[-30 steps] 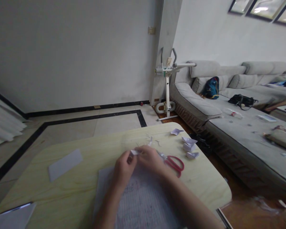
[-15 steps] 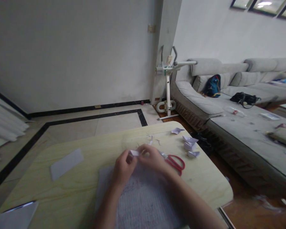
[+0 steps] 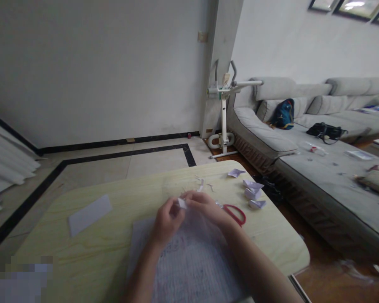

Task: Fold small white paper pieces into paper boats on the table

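Observation:
A small folded piece of white paper (image 3: 182, 203) is pinched between my two hands above the table. My left hand (image 3: 169, 219) grips its left side, fingers closed. On the other side, my right hand (image 3: 205, 206) has its fingers curled over the paper and partly hides it. Beneath both hands lies a large written-on sheet (image 3: 189, 265). Red-handled scissors (image 3: 236, 213) rest beside my right wrist, their blades partly covered. Several folded paper boats (image 3: 252, 189) stand at the table's right side, and thin paper scraps (image 3: 201, 184) lie just beyond my hands.
The light wooden table (image 3: 113, 261) has rounded corners. A white paper strip (image 3: 90, 214) lies on its left part. The near left corner is blurred out. Past the table are a grey sofa (image 3: 328, 168) and a white exercise machine (image 3: 223, 113).
The small paper has turned in my fingers and now shows a shorter, more tilted face. My right hand and forearm have shifted slightly right, covering more of the scissors.

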A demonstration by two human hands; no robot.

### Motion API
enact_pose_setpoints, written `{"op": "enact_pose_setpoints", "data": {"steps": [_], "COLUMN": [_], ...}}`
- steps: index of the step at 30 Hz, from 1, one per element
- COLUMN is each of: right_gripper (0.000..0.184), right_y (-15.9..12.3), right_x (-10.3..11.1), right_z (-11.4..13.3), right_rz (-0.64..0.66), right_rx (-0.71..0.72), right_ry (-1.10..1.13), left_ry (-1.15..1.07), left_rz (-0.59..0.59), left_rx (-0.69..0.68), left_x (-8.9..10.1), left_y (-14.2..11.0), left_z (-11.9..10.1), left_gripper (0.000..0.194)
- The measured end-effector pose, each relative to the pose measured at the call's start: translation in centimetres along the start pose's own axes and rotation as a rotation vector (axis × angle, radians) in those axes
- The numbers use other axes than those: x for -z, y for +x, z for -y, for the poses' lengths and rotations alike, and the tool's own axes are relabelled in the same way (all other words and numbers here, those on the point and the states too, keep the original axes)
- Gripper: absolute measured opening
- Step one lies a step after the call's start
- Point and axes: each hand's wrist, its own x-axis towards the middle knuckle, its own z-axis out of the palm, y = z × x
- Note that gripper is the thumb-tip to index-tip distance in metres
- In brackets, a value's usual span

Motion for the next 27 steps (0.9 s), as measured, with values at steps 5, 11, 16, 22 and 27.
{"op": "enact_pose_setpoints", "data": {"steps": [5,11,16,22,27], "right_gripper": [0.026,0.027,0.026,0.023,0.021], "right_y": [0.1,0.1,0.1,0.2,0.1], "right_x": [0.1,0.0,-0.2,-0.6,-1.0], "right_z": [-0.3,-0.3,-0.5,-0.1,0.5], "right_rz": [-0.003,0.011,0.003,-0.023,-0.072], "right_rx": [-0.022,-0.013,0.016,0.015,0.042], "right_ry": [0.037,-0.024,-0.045,-0.078,-0.163], "left_ry": [0.058,0.171,0.300,0.331,0.308], "left_rz": [0.000,-0.065,-0.136,-0.174,-0.186], "left_rx": [0.001,-0.004,-0.006,-0.072,-0.150], "left_x": [-0.1,-0.1,-0.1,-0.1,-0.1], "left_y": [0.0,0.0,0.0,0.0,0.1], "left_z": [0.0,0.0,-0.2,-0.2,0.2], "left_gripper": [0.016,0.014,0.017,0.019,0.024]}}
